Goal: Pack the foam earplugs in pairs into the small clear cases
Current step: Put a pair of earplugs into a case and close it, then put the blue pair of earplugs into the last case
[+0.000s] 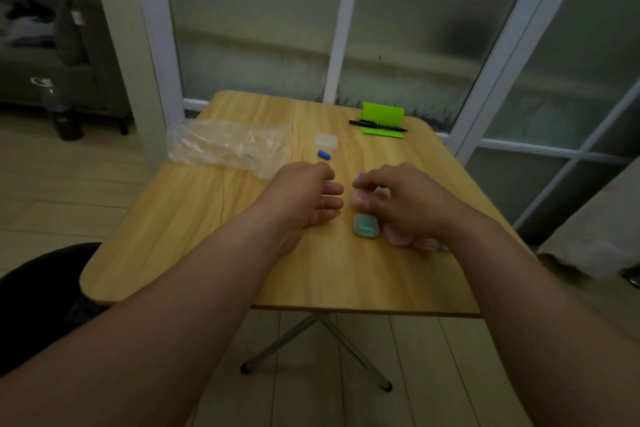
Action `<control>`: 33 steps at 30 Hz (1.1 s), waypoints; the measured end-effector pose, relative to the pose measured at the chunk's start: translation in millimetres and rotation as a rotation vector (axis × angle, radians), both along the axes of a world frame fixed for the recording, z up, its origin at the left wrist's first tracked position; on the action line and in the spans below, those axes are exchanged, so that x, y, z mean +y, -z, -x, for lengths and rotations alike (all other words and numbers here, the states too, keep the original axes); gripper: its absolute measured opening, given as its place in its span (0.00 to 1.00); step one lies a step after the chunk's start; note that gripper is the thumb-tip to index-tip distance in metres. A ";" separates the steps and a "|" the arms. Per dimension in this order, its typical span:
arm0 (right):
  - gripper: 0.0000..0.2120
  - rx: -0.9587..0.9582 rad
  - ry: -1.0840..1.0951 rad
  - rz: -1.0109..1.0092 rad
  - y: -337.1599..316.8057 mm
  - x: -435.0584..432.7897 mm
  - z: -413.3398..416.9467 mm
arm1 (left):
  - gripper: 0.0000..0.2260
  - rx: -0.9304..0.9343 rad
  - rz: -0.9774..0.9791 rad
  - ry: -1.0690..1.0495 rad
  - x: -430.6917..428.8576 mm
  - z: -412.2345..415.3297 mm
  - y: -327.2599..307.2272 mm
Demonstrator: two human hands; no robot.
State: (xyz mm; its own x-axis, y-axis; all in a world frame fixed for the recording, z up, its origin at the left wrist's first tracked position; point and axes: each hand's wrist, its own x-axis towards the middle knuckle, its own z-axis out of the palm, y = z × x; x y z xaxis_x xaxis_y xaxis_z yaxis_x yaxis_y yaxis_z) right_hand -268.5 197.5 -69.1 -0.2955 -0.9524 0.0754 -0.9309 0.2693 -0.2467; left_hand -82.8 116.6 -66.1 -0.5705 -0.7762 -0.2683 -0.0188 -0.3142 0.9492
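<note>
Packing is judged to be in its last stage.

Head view:
- A teal-filled case (366, 226) lies on the bench (207, 236), just beside the right hand (401, 199).
- A pink-filled case (398, 237) lies partly under that hand, close beside the teal one. Whether more cases lie beneath the wrist cannot be told.
- One clear case (326, 141) sits toward the far side and appears empty. Whether its lid is shut cannot be told.
- A loose blue earplug (323, 154) lies just beside the clear case.
- A second blue earplug (360, 177) shows at the right hand's curled fingertips, which appear to pinch it. Blur hides whatever else they hold.
- The left hand (304, 194) rests on the bench with its fingers relaxed and loosely bent, holding nothing.
- A crumpled plastic bag (228, 146) lies at the far left. Its contents cannot be told.

Remaining, by judgement: place the blue pair in the clear case.
</note>
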 end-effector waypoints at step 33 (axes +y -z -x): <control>0.27 0.189 -0.008 -0.063 -7.8 -173.0 37.9 | 0.10 0.348 -0.128 -0.359 -69.4 -29.7 -29.2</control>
State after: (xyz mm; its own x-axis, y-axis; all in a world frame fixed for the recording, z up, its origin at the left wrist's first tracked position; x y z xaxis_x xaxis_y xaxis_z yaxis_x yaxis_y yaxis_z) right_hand -306.3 24.5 -61.3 -0.2745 -0.9591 0.0692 -0.9611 0.2715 -0.0507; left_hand -53.1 47.2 -36.9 -0.3466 -0.9129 -0.2158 0.4220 -0.3572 0.8332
